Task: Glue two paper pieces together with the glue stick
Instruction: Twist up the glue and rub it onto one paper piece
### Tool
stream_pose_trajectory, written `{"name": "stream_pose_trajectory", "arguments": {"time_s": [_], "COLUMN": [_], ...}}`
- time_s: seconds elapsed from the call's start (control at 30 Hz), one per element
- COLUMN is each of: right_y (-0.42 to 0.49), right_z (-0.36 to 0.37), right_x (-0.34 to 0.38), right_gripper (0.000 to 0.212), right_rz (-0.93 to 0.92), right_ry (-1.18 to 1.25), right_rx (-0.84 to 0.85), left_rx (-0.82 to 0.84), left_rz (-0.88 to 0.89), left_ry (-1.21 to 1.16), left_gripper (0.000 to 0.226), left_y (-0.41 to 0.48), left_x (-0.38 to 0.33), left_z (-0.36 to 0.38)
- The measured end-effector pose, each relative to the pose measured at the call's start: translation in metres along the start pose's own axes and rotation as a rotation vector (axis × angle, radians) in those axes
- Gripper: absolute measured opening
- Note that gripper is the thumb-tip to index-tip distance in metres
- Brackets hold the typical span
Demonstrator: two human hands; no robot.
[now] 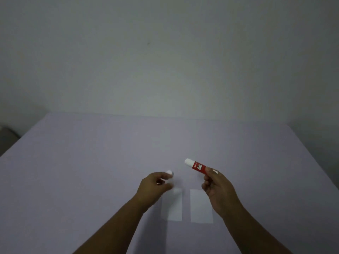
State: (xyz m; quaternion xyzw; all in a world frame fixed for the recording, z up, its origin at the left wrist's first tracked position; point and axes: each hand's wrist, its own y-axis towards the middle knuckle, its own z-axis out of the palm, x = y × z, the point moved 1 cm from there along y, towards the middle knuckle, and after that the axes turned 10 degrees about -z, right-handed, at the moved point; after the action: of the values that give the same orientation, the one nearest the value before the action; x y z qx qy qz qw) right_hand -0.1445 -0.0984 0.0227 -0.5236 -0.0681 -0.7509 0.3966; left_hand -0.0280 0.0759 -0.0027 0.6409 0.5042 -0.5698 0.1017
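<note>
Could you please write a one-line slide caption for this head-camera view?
Right hand holds the glue stick, left hand its cap, above two paper pieces lying apart.

Counter (91, 162) bare on far, left and right sides, wide lanes there. Near centre: two paper pieces, left (172, 206) and right (201, 207), flat, narrow gap between. Left hand (156, 186) overhangs left piece's far corner; right hand (218, 187) with glue stick (195, 166) overhangs right piece's far right edge. Open gap between hands.
</note>
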Motion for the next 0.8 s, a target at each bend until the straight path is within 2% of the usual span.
{"name": "stream_pose_trajectory", "arguments": {"time_s": [0.07,0.13,0.23,0.33,0.43,0.53,0.67,0.8], "right_y": [0.002,0.002,0.003,0.001,0.001,0.000,-0.002,0.003], "right_z": [-0.007,-0.011,-0.013,-0.012,-0.011,-0.004,0.001,0.003], "right_x": [-0.009,-0.018,-0.030,-0.043,-0.057,-0.072,-0.092,-0.102], "right_gripper": [0.005,0.005,0.005,0.006,0.007,0.011,0.019,0.010], "right_rz": [-0.002,0.002,-0.024,-0.084,-0.195,-0.300,-0.348,-0.391], "right_ry": [-0.054,-0.107,-0.255,-0.464,-0.752,-0.991,-1.113,-1.183], "right_rx": [-0.005,0.003,0.054,0.121,0.203,0.357,0.512,0.600], "left_rx": [0.010,0.105,0.158,0.146,0.113,0.079,0.080,0.099], "left_rz": [0.030,0.089,0.129,0.159,0.192,0.207,0.186,0.173], "left_ry": [0.319,0.589,0.800,0.939,1.007,1.022,1.008,0.994], "left_gripper": [0.031,0.058,0.092,0.100,0.100,0.102,0.101,0.099], "left_y": [0.007,0.015,0.027,0.038,0.043,0.044,0.043,0.043], "left_x": [0.030,0.052,0.072,0.082,0.086,0.089,0.093,0.095], "left_z": [0.002,0.008,0.013,0.016,0.015,0.012,0.008,0.007]}}
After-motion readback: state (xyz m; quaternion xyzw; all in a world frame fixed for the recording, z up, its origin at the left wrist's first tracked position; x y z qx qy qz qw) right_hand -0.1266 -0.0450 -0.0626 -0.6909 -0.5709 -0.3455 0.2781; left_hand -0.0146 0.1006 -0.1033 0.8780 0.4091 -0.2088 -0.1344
